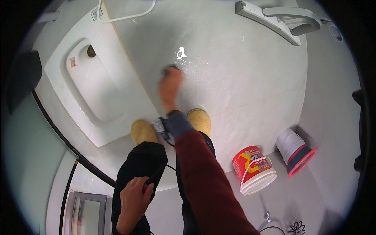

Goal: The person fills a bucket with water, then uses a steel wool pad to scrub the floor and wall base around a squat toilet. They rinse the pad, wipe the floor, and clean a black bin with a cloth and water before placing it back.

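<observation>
My right hand [171,85], motion-blurred, is stretched out over the wet pale floor [249,79], right of the squat toilet [97,85]. It grips a small dark object [170,70], too blurred to identify. Water droplets and a bright glare spot lie just beyond it. My left hand [135,194] rests by my left knee, fingers closed around a thin black cord [150,179] that runs toward my right leg. Between my yellow shoes [143,132] sits a grey-and-black item [161,127], partly covered by my right sleeve.
A red-and-white plastic bucket [254,170] and a white container with a pink rim [293,149] stand at the right. A white hose [129,20] loops at the top. A grey-white folding grab rail [282,22] is at upper right. Glass with a black edge [53,120] borders the left.
</observation>
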The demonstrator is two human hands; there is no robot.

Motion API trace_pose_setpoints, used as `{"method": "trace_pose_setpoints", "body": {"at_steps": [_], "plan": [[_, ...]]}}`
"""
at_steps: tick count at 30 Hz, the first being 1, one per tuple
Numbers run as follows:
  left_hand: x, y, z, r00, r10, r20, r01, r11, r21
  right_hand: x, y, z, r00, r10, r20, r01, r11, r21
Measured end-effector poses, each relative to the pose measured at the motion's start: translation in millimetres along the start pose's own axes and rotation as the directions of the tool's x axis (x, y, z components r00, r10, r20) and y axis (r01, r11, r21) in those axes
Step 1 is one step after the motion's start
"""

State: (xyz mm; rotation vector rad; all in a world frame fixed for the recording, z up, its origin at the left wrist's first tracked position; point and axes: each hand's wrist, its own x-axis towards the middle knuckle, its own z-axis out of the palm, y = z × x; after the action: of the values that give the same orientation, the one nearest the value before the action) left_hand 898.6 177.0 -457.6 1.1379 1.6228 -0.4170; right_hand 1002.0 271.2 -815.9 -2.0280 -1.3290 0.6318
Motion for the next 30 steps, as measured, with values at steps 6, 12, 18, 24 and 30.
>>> {"method": "trace_pose_setpoints", "body": {"at_steps": [6, 12, 18, 24, 30], "plan": [[-8, -10, 25, 0.996, 0.086, -0.016, -0.085, 0.996, 0.025, 13, -127, -21, 0.932, -0.036, 0.362, -0.133, 0.892, 0.432], [1, -31, 45, 0.973, 0.232, -0.021, -0.233, 0.965, -0.123, -15, -8, -195, 0.962, 0.169, 0.215, -0.206, 0.965, 0.161], [-28, -34, 55, 0.952, 0.228, 0.203, -0.202, 0.969, -0.14, -89, 53, -395, 0.875, 0.483, 0.025, -0.476, 0.869, -0.135], [-66, -11, 45, 0.886, 0.422, 0.191, -0.415, 0.907, -0.076, -165, 29, -483, 0.696, 0.717, -0.048, -0.683, 0.681, 0.265], [-113, 29, 53, 0.907, 0.313, 0.283, -0.332, 0.943, 0.022, -260, -6, -635, 0.65, 0.69, -0.319, -0.717, 0.696, 0.045]]}}
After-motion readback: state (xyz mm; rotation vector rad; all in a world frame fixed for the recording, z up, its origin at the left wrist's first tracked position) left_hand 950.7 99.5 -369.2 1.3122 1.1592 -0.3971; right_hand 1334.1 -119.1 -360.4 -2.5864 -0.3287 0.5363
